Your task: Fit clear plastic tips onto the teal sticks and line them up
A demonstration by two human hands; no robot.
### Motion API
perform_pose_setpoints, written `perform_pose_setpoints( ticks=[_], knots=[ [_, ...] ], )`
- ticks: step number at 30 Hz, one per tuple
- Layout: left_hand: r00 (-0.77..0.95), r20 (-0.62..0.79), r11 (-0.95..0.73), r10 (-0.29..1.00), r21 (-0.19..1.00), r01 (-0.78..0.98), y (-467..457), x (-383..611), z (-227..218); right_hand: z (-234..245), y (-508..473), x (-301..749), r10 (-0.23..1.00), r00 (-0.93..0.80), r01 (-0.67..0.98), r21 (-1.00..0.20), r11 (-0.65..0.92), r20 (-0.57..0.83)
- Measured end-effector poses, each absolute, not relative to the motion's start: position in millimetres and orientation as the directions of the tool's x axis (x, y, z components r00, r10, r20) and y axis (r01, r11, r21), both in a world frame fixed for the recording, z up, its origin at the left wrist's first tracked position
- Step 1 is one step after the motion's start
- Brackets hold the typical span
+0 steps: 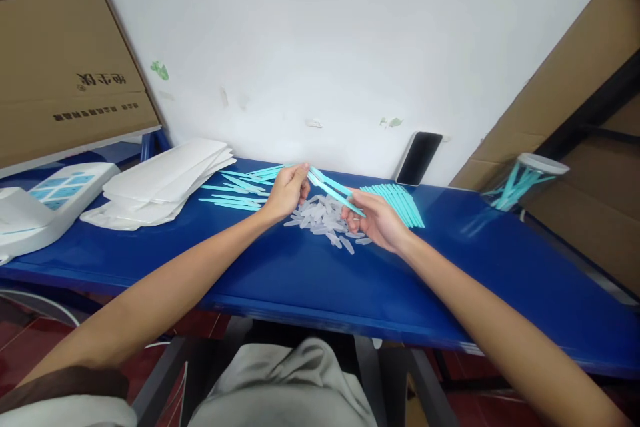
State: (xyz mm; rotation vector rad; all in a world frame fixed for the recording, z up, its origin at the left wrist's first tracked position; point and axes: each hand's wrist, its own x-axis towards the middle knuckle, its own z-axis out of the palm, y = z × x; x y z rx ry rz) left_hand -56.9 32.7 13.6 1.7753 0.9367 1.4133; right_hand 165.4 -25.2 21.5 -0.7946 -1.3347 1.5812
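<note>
Over the middle of the blue table, my right hand (373, 217) is closed on the lower ends of slim turquoise sticks (333, 190), shaped like eyebrow razors; at least two show. The fingers of my left hand (291, 190) pinch at their upper, whitish tips. Whether a cap is on those tips cannot be made out. Beneath both hands lies a heap of translucent plastic caps (320, 217). Loose turquoise sticks (240, 185) are spread to the left of the heap. To its right, more sticks (400, 203) lie side by side in a row.
A stack of white paper sheets or bags (165, 177) and a white device with blue panels (65, 193) are at left. A phone (419, 159) leans against the wall. A clear container of sticks (520, 183) lies at right. Cardboard boxes (65, 53) flank the table (320, 280).
</note>
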Motion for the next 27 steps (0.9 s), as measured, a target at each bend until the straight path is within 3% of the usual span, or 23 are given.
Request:
perform_pose_setpoints(
  ticks=[4,8,15,18,22,27],
  knots=[
    [0.127,0.582,-0.595,0.803,0.775,0.211,36.4,-58.3,12.1,16.7,-18.6,165.2,0.943,-0.309,-0.294,-0.955,0.024,0.119],
    [0.068,0.551,-0.550,0.831,0.798,0.247,30.9,-57.1,12.7,16.0,-16.2,164.8,0.966,-0.236,-0.295,-0.955,0.034,0.107],
    [0.139,0.664,-0.654,0.735,0.640,0.403,15.1,-54.4,18.6,8.5,-14.8,164.7,0.971,-0.181,-0.141,-0.981,0.134,0.159],
    [0.123,0.616,-0.621,0.778,0.724,0.300,18.8,-51.4,15.4,3.1,-13.4,165.7,0.962,-0.163,-0.012,-0.975,0.221,0.220],
    [0.101,0.439,-0.449,0.893,0.883,0.132,25.6,-46.5,10.7,0.3,-12.9,166.6,0.950,-0.101,0.146,-0.940,0.308,0.296],
    [0.116,0.365,-0.373,0.924,0.926,0.055,24.8,-45.6,9.0,3.1,-13.0,166.1,0.908,-0.061,0.273,-0.868,0.415,0.415]
  ],
)
